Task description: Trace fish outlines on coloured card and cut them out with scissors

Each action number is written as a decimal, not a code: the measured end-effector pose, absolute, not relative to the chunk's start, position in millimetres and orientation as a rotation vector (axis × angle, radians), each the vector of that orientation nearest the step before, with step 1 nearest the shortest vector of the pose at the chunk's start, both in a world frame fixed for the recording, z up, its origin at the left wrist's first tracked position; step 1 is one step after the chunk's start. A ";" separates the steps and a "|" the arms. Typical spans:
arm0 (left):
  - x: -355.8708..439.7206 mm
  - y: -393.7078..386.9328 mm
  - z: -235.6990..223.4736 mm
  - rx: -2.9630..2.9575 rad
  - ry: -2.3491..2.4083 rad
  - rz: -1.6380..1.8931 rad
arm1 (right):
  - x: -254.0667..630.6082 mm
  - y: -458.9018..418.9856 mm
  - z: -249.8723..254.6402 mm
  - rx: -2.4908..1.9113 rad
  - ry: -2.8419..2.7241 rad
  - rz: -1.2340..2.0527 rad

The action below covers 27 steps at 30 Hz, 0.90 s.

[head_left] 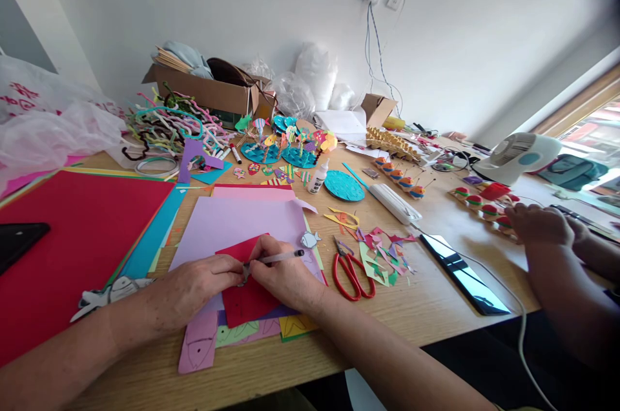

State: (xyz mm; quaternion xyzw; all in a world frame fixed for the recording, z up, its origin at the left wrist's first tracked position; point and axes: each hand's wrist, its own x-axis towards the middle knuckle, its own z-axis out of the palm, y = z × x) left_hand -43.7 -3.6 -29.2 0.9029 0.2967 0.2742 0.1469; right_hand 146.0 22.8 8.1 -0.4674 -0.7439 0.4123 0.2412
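Note:
In my right hand is a pen with a clear barrel and dark end, slanting over a small red sheet of paper. My left hand rests on that sheet, its fingertips closed on a small pale piece by the pen's tip; the fingers hide most of it. Beneath lies lilac paper. A white fish cutout sits right of my right hand. Closer to me, a pink paper piece carries a drawn fish. Red-handled scissors lie to the right, near paper scraps.
Large red sheets cover the left side. A glue bottle stands behind the lilac paper, near a blue glittery disc. A phone and cable lie right. Another person's hands touch red-and-green crafts at far right.

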 end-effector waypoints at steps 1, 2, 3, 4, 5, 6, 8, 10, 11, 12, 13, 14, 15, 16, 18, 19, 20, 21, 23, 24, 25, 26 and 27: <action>-43.5 -4.2 -26.8 2.606 0.861 0.775 | 145.8 22.7 8.1 -1.279 -2.040 1.127; -43.2 -4.8 -24.0 2.614 0.870 0.760 | 145.7 22.7 7.9 -1.280 -2.045 1.126; -42.8 -5.4 -21.1 2.624 0.879 0.745 | 145.7 22.6 7.6 -1.279 -2.050 1.125; -42.4 -6.1 -18.6 2.635 0.886 0.730 | 145.8 22.6 7.1 -1.278 -2.054 1.122; -42.1 -6.7 -16.5 2.645 0.890 0.716 | 145.9 22.7 6.5 -1.275 -2.055 1.113; -41.8 -7.3 -15.2 2.651 0.895 0.706 | 146.1 22.8 5.6 -1.271 -2.056 1.099; -41.4 -8.5 -14.3 2.660 0.905 0.695 | 146.3 23.1 3.6 -1.263 -2.050 1.065; -41.4 -9.5 -14.9 2.657 0.924 0.687 | 146.2 23.7 1.6 -1.258 -2.046 1.033; -41.7 -9.9 -15.4 2.655 0.931 0.686 | 146.1 23.9 0.7 -1.255 -2.045 1.020; -42.1 -10.3 -15.9 2.657 0.934 0.686 | 146.0 24.1 -0.1 -1.252 -2.043 1.011; -42.8 -10.4 -16.5 2.665 0.934 0.695 | 145.8 24.2 -0.7 -1.246 -2.040 1.007; -43.6 -10.5 -17.2 2.680 0.933 0.714 | 145.7 24.3 -1.1 -1.241 -2.036 1.004; -44.6 -10.4 -17.9 2.703 0.934 0.730 | 145.5 24.2 -1.3 -1.236 -2.029 1.005; -45.7 -10.2 -18.8 2.732 0.936 0.741 | 145.3 24.1 -1.4 -1.232 -2.023 1.007; -47.7 -9.4 -20.6 2.793 0.936 0.729 | 144.9 23.9 -1.4 -1.230 -2.012 1.010; -48.4 -8.9 -21.3 2.819 0.933 0.702 | 144.8 23.8 -1.3 -1.230 -2.008 1.010; -48.9 -8.4 -21.9 2.838 0.929 0.677 | 144.7 23.7 -1.2 -1.230 -2.006 1.007; -49.0 -8.0 -22.2 2.849 0.929 0.657 | 144.5 23.7 -1.1 -1.229 -2.005 1.004; -48.5 -7.4 -22.0 2.860 0.947 0.622 | 144.3 23.7 -0.9 -1.227 -2.002 1.004; -48.0 -7.4 -21.6 2.864 0.958 0.607 | 144.1 23.7 -0.9 -1.228 -2.001 1.005; -47.6 -7.6 -21.1 2.873 0.965 0.595 | 144.0 23.7 -1.0 -1.233 -1.999 1.007; -47.2 -7.9 -20.6 2.883 0.967 0.592 | 143.9 23.6 -1.0 -1.240 -1.997 1.008; -47.0 -8.4 -20.2 2.895 0.967 0.595 | 143.7 23.6 -1.1 -1.250 -1.996 1.006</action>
